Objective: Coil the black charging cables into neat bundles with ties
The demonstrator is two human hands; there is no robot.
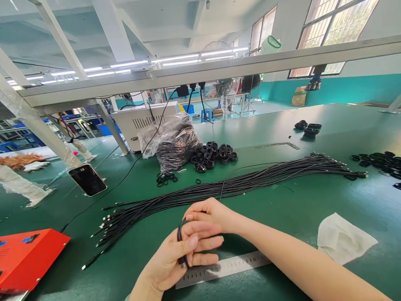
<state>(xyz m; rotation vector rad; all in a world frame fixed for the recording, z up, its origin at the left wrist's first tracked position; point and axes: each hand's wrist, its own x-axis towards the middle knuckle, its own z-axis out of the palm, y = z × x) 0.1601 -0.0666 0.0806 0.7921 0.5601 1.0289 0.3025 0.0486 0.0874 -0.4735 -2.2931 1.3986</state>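
A black cable [179,235] is looped round the fingers of my left hand [184,251], palm toward me, with the fingers stretched out and the thumb across. The back of the loop is pinched by the fingertips of my right hand [216,215]; part of that grip is hidden. From behind my right hand a single strand runs up to a long bundle of black cables [200,193] lying across the table. Beneath my hands lies a steel ruler [232,267], partly covered by the left hand and right forearm.
Coiled cables [213,155] are heaped beside a plastic bag [178,146]; small black rings [166,179] lie nearby. More black pieces [380,163] sit at right, above a white cloth [344,238]. A phone [87,179] leans at left, near a red box [34,259]. A metal rail [200,71] crosses overhead.
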